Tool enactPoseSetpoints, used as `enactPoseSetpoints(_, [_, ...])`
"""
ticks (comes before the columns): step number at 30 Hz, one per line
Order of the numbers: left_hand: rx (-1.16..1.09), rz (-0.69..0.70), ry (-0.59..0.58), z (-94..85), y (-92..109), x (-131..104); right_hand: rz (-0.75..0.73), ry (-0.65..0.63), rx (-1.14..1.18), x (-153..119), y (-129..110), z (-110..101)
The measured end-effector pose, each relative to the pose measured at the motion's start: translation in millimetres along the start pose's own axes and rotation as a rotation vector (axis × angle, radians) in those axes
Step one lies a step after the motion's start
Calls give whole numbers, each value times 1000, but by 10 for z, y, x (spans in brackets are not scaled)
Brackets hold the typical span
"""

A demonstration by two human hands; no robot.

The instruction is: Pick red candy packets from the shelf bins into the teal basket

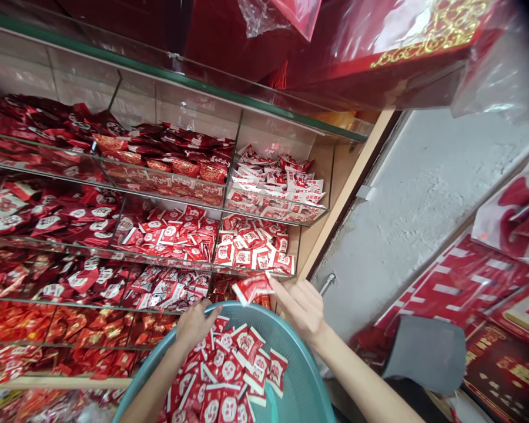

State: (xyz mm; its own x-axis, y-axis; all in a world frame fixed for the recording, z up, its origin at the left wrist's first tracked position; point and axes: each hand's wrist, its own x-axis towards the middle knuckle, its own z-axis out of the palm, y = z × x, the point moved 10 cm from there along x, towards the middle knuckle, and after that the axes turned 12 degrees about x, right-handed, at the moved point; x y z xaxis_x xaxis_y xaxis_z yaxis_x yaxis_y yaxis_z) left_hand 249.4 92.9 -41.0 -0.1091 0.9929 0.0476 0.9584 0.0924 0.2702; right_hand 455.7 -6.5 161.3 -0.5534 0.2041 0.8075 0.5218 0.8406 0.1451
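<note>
A teal plastic basket (306, 376) stands at the bottom centre, partly filled with small red and white wrapped candies (229, 369). My left hand (196, 324) is closed over its far left rim, the thumb lying along the edge. Just beyond the right rim, my right hand (300, 305) pinches one red and white candy packet (252, 288) by its corner. That packet hangs between the basket and a glass shelf compartment of similar red and white packets (255, 245).
Glass-fronted shelves (114, 252) of red packets fill the left and centre. Boxes in clear plastic (379, 53) overhang at the top right. A pale wall (441, 158) rises at the right, with a grey chair back (427, 354) and red boxes (506, 373) below it.
</note>
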Motion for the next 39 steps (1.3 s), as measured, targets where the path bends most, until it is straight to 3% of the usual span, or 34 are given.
enactPoseSetpoints(5, [-3,-10,-15,7,3,-1,-7,-48,81,-368,-221,-104])
enactPoseSetpoints(9, [8,-4,-10,-20,24,-11,101,-101,128,-518,-180,-48])
enactPoseSetpoints(11, [8,3,-6,-26,33,-11,286,-174,244,-592,-36,89])
enactPoseSetpoints(16, [12,7,-6,6,23,6,972,-349,761,-1095,255,595])
enactPoseSetpoints(20, [5,16,9,5,23,15,1193,-336,991,-1363,236,767])
enactPoseSetpoints(24, [13,12,-3,-3,26,11,1281,-287,1034,-1443,254,796])
enactPoseSetpoints(39, [-17,-10,-30,-10,22,-9,1254,-276,1065,-1408,178,837])
